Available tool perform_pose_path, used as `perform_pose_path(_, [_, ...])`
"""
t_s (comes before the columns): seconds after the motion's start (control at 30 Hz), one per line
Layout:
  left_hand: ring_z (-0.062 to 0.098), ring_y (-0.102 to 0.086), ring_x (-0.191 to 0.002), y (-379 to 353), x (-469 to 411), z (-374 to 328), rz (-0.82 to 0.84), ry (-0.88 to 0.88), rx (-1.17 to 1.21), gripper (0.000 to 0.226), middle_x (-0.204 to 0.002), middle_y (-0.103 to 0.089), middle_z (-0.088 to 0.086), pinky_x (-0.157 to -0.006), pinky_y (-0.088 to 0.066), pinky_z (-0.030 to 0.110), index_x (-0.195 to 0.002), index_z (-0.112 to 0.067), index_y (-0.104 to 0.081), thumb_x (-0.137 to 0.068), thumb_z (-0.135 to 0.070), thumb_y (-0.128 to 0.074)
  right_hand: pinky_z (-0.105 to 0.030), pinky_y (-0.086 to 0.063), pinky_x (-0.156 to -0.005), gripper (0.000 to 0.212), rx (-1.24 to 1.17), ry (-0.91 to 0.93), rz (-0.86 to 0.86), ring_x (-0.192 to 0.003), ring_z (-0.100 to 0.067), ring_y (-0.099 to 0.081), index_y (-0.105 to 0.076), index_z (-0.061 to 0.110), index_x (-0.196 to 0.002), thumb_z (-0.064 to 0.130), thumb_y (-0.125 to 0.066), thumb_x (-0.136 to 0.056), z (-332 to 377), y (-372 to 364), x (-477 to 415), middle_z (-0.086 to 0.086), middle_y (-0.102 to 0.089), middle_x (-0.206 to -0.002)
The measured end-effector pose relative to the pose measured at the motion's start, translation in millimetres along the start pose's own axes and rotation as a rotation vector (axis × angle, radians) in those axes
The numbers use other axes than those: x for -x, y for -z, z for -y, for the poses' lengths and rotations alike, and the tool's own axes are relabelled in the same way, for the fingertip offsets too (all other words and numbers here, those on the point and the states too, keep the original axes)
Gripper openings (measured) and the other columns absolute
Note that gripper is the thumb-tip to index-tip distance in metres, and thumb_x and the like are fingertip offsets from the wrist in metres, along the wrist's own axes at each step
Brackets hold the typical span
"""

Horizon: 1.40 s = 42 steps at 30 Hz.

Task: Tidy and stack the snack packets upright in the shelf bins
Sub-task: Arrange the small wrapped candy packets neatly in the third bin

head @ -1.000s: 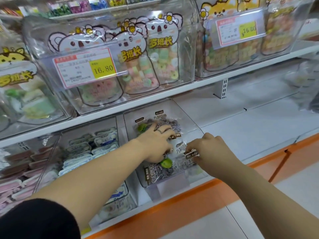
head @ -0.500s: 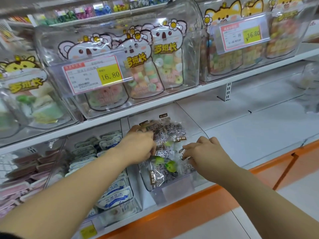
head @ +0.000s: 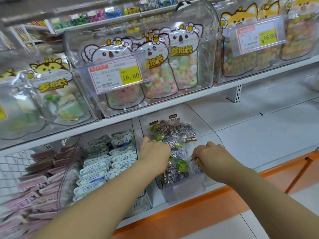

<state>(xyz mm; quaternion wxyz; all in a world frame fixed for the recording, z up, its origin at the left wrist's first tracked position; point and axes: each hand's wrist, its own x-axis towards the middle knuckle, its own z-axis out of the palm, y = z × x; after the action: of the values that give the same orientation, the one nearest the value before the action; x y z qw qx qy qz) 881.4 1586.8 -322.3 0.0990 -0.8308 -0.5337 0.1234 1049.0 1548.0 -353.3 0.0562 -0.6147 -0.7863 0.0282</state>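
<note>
A clear plastic shelf bin (head: 185,190) on the lower shelf holds several dark plum snack packets (head: 172,133) with green fruit pictures. My left hand (head: 153,155) is inside the bin at its left side, fingers curled round the left edge of the packets. My right hand (head: 209,156) sits at the bin's right side, its fingers curled onto the clear edge of a packet. The packets lean back between both hands. Fingertips of both hands are hidden behind the packets.
A bin of white-and-blue packets (head: 107,157) stands just left, then brown and pink packets (head: 39,168). Above, domed clear bins hold candy bags with price tags (head: 115,75). Bare white shelf (head: 259,135) lies to the right, above an orange base strip (head: 207,209).
My left hand slid from on top of the packets to their left edge. The packets rose from lying flat to leaning more upright. The camera moved closer.
</note>
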Motion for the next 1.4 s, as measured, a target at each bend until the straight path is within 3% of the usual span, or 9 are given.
perform_pose_path(0.1, [0.012, -0.061, -0.093, 12.8, 3.9, 3.4, 0.019, -0.005, 0.298, 0.017, -0.1, -0.067, -0.009, -0.095, -0.042, 0.034, -0.101, -0.026, -0.068, -0.091, -0.019, -0.056, -0.027, -0.025, -0.077, 0.033, 0.018, 0.021, 0.0, -0.107, -0.019, -0.044, -0.052, 0.025, -0.121, 0.009, -0.042, -0.094, -1.1, 2.6, 4.3, 0.007, -0.055, -0.122])
perform_pose_path(0.27, [-0.003, -0.046, -0.047, 36.8, -11.2, 9.1, -0.16, 0.037, 0.784, 0.021, -0.092, -0.062, -0.011, -0.042, -0.035, 0.007, -0.097, -0.021, -0.068, -0.094, -0.013, -0.048, -0.026, -0.026, -0.074, 0.04, -0.02, 0.04, 0.021, -0.105, -0.017, -0.044, -0.051, 0.029, -0.123, 0.004, -0.041, -0.093, -5.6, 1.7, 10.4, 0.01, -0.055, -0.123])
perform_pose_path(0.47, [0.006, -0.053, -0.068, 24.3, -42.7, -20.6, -0.213, 0.071, 1.073, 0.009, -0.078, -0.061, -0.007, -0.07, -0.044, 0.02, -0.096, -0.015, -0.067, -0.087, -0.017, -0.064, -0.024, -0.04, -0.074, 0.047, -0.121, 0.01, 0.049, -0.103, -0.016, -0.045, -0.054, 0.028, -0.121, -0.003, -0.04, -0.089, -11.5, -0.1, 12.8, 0.005, -0.058, -0.116])
perform_pose_path(0.57, [-0.002, -0.053, -0.071, 22.5, -42.9, -29.3, -0.041, -0.031, 1.027, 0.018, -0.093, -0.066, -0.004, -0.063, -0.041, 0.01, -0.1, -0.016, -0.068, -0.088, -0.029, -0.065, -0.025, -0.037, -0.07, 0.048, -0.144, 0.004, 0.065, -0.098, -0.015, -0.043, -0.053, 0.028, -0.122, -0.004, -0.039, -0.089, -13.3, 0.2, 13.2, 0.003, -0.058, -0.113])
perform_pose_path(0.7, [0.006, -0.056, -0.107, 24.8, -32.6, -20.7, 0.221, -0.194, 0.83, 0.04, -0.133, -0.054, -0.007, -0.088, -0.04, 0.016, -0.135, -0.03, -0.048, -0.095, -0.03, -0.053, -0.028, -0.044, -0.078, 0.052, -0.179, -0.006, 0.103, -0.103, -0.017, -0.046, -0.052, 0.031, -0.124, -0.004, -0.04, -0.088, -15.9, 2.8, 15.1, 0.003, -0.056, -0.117])
perform_pose_path(0.8, [0.013, -0.057, -0.076, 25.6, -28.1, -19.0, 0.376, -0.187, 0.796, 0.047, -0.114, -0.057, -0.001, -0.065, -0.054, 0.018, -0.142, -0.039, -0.034, -0.099, -0.022, -0.044, -0.03, -0.045, -0.081, 0.057, -0.177, 0.015, 0.112, -0.103, -0.017, -0.046, -0.051, 0.033, -0.128, -0.005, -0.04, -0.087, -17.5, 4.7, 17.3, 0.003, -0.056, -0.121])
perform_pose_path(0.93, [0.024, -0.059, -0.1, 22.9, -36.6, -35.9, 0.308, -0.211, 0.67, 0.048, -0.145, -0.041, -0.001, -0.078, -0.05, 0.029, -0.146, -0.033, -0.028, -0.102, -0.015, -0.032, -0.031, -0.049, -0.081, 0.057, -0.217, -0.023, 0.127, -0.098, -0.019, -0.055, -0.056, 0.035, -0.125, -0.006, -0.041, -0.087, -18.1, 11.8, 21.1, 0.0, -0.061, -0.115])
perform_pose_path(1.17, [0.025, -0.058, -0.099, 0.6, -48.6, -42.5, 0.183, -0.198, 0.853, 0.046, -0.139, -0.048, 0.012, -0.047, -0.04, 0.014, -0.14, -0.028, -0.041, -0.101, -0.005, -0.033, -0.027, -0.047, -0.087, 0.034, -0.287, -0.112, -0.054, -0.102, -0.014, -0.06, -0.065, 0.026, -0.118, 0.01, -0.043, -0.096, -28.6, 39.4, 35.9, 0.003, -0.067, -0.112])
perform_pose_path(1.4, [0.013, -0.047, -0.122, -11.2, -52.1, -46.8, 0.186, -0.32, 0.791, 0.052, -0.141, -0.047, -0.005, -0.09, -0.036, 0.018, -0.133, -0.03, -0.049, -0.096, 0.003, -0.033, -0.01, -0.03, -0.05, 0.03, -0.293, -0.201, -0.073, -0.054, 0.001, -0.036, -0.066, 0.024, -0.116, 0.014, -0.045, -0.097, -34.9, 34.5, 28.2, -0.001, -0.069, -0.1])
